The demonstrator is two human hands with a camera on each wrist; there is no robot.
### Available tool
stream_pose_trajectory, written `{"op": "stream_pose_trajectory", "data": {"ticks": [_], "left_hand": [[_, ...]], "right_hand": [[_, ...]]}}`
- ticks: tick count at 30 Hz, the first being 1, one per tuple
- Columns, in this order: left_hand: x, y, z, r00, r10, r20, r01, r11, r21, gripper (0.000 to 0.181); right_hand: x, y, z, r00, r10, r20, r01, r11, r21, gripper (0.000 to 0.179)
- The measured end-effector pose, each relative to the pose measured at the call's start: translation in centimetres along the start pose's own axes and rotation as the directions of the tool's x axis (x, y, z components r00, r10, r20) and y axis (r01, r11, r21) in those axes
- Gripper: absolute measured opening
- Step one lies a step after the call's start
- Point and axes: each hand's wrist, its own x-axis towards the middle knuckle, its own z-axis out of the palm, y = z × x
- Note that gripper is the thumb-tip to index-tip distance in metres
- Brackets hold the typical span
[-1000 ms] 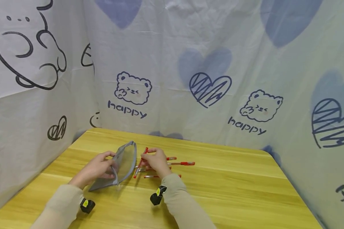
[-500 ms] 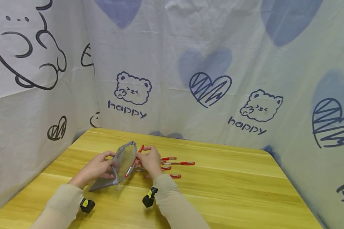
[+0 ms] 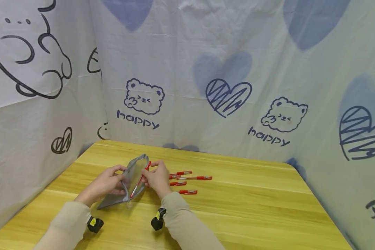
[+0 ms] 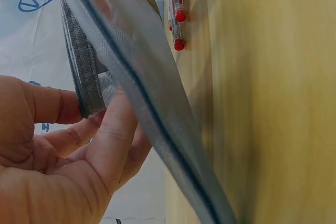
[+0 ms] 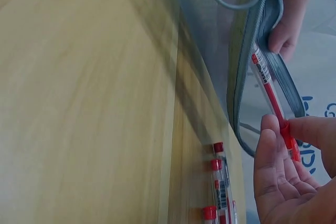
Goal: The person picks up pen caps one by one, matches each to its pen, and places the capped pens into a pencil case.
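A grey see-through zipper pouch (image 3: 114, 200) stands on its side on the table, its mouth spread open toward the right. My left hand (image 3: 103, 184) grips the pouch at the left edge of the mouth, thumb on one side and fingers on the other. Between the thumb and fingers of my right hand (image 3: 157, 178) is a red gel pen (image 5: 272, 94), pinched near its red end. The pen slants downward, with its lower end inside the pouch's mouth beside the zipper (image 5: 242, 66). Mesh and fingers partly hide the pouch's inside.
Several more red pens (image 3: 203, 178) lie on the wooden table (image 3: 253, 208) just right of my right hand, roughly side by side. A ring-shaped zipper pull (image 5: 235, 7) hangs at one end of the pouch's mouth. Printed cloth (image 3: 181, 121) encloses the table's back and sides.
My right hand has moved left with the pen, from beside the pouch to its mouth, and the pen's lower end has passed inside. The left hand and pouch have stayed put.
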Motion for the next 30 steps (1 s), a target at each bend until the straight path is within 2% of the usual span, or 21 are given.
{"op": "stream_pose_trajectory", "data": {"ticks": [5, 15, 30], "left_hand": [[0.1, -0.2, -0.1, 1.0, 0.003, 0.002, -0.003, 1.0, -0.001, 0.043], [-0.1, 0.1, -0.3, 1.0, -0.005, -0.001, 0.005, 1.0, 0.009, 0.045], [0.1, 0.2, -1.0, 0.999, 0.025, -0.035, -0.024, 0.999, 0.029, 0.041]], "right_hand": [[-0.1, -0.1, 0.6, 1.0, 0.0, -0.005, -0.001, 1.0, -0.025, 0.035], [-0.4, 0.0, 0.4, 0.999, 0.001, 0.04, 0.001, 0.998, -0.058, 0.033], [-0.3, 0.1, -1.7, 0.988, 0.046, 0.149, -0.04, 0.998, -0.04, 0.028]]}}
